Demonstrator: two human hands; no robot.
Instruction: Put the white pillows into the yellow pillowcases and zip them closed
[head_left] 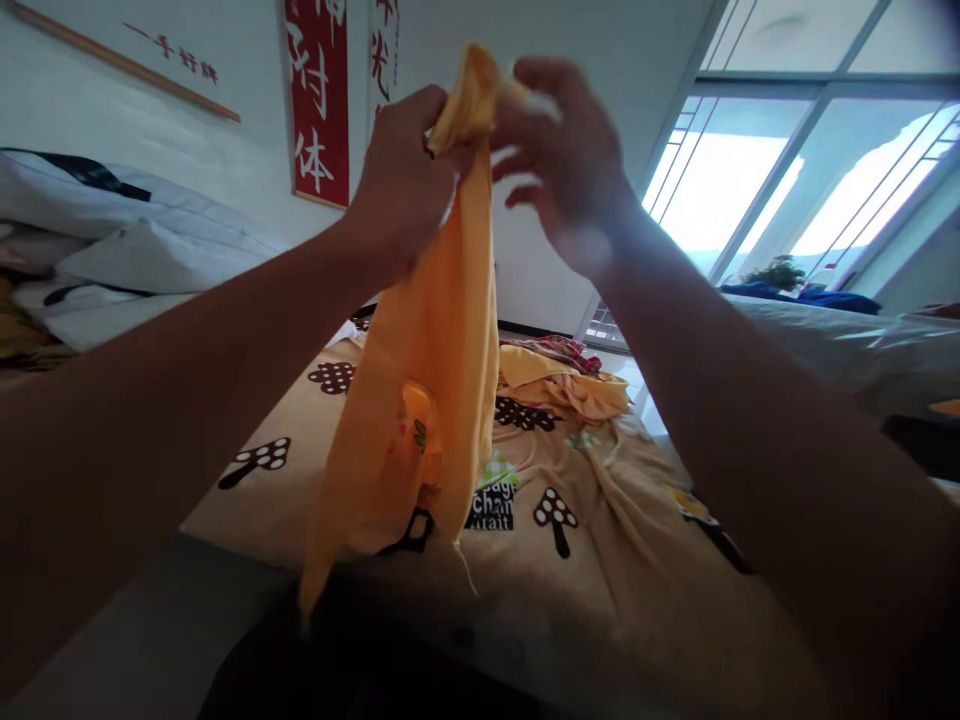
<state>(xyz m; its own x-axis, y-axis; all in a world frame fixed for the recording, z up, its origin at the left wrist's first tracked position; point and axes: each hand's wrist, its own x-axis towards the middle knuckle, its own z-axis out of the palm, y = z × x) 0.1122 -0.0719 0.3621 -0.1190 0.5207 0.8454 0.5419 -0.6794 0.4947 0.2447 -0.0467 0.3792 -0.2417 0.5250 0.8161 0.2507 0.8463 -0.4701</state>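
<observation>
the left hand is clenching the bunched top of an orange-yellow cloth, holding it up in front of the wall, while the right hand is hovering at the same bunched end with its fingers curling — blur is hiding whether they are pinching the fabric, so i cannot tell. the cloth is hanging down in long folds over the near part of a bed, its lower left corner narrowing to a point and a loose thread dangling from its lower edge. a brighter orange patch is showing low between the folds. beneath, a beige bedsheet is displaying brown mushrooms with white dots. farther back, a crumpled heap of clothes is lying on the sheet, right of the hanging cloth. white bedding is piling up at the left, a red wall scroll is hanging behind — and daylight is coming through the window at the right.
</observation>
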